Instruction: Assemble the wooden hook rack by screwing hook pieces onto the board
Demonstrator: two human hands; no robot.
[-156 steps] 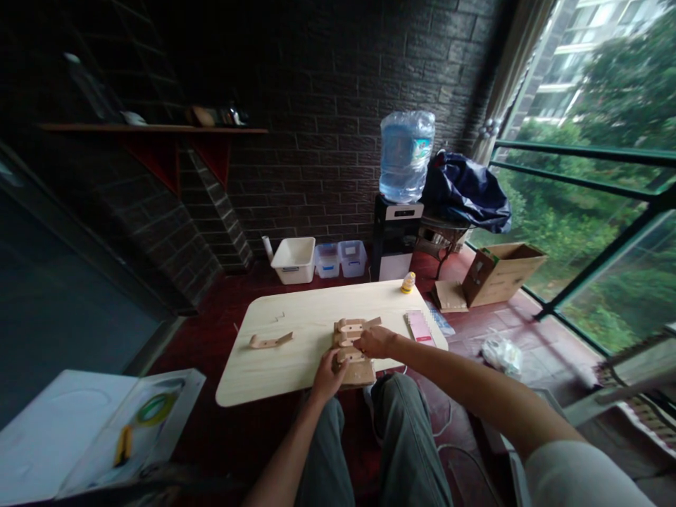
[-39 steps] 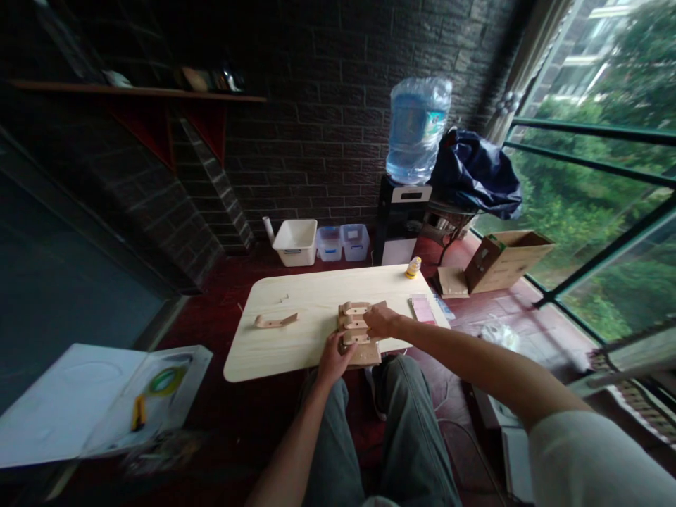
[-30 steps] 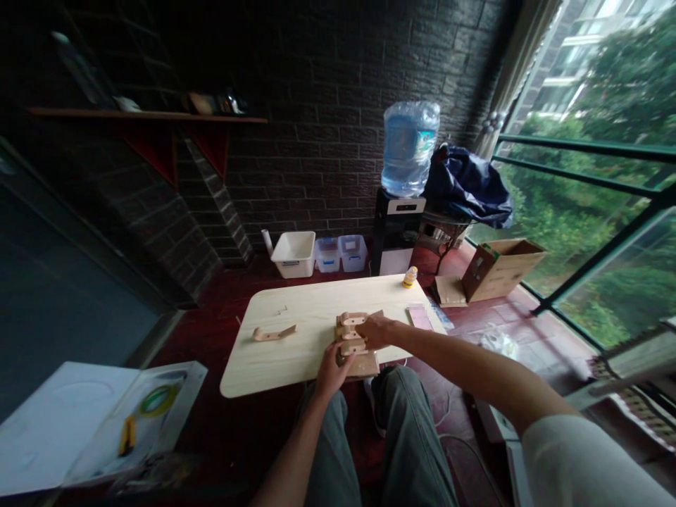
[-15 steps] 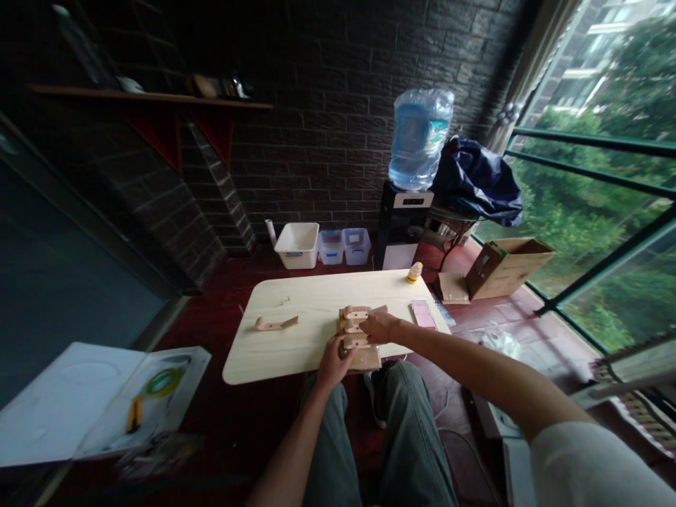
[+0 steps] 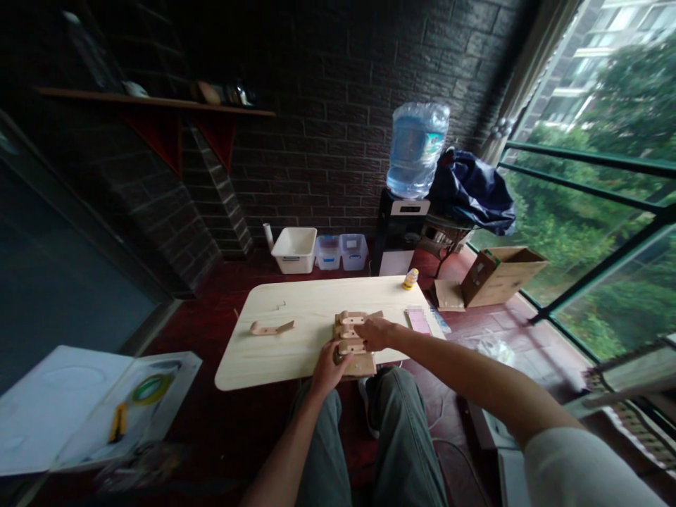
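Observation:
Several wooden hooks (image 5: 348, 334) lie side by side on a wooden board (image 5: 360, 365) at the table's near edge. Dark holes show in the hooks. My left hand (image 5: 328, 365) is closed round the left end of the nearest hook and the board there. Over the right part of the hooks, my right hand (image 5: 376, 334) is closed, fingers pointing down and left; whatever its fingertips hold is hidden. Apart from these, a single wooden hook (image 5: 272, 329) lies on the left of the table. Small metal pieces (image 5: 281, 305) sit behind it.
The pale table (image 5: 237, 366) carries a yellow-based bottle (image 5: 410, 279) and a pink pad (image 5: 419, 321) on its right. An open white case (image 5: 179, 394) with tape and a yellow-black tool is at lower left. Beyond stand plastic bins (image 5: 294, 264), a water dispenser (image 5: 396, 239) and a cardboard box (image 5: 501, 278).
The whole view has shifted slightly, with the scene sitting a little lower and further left. Both hands stay at the hooks, and no object has visibly been moved.

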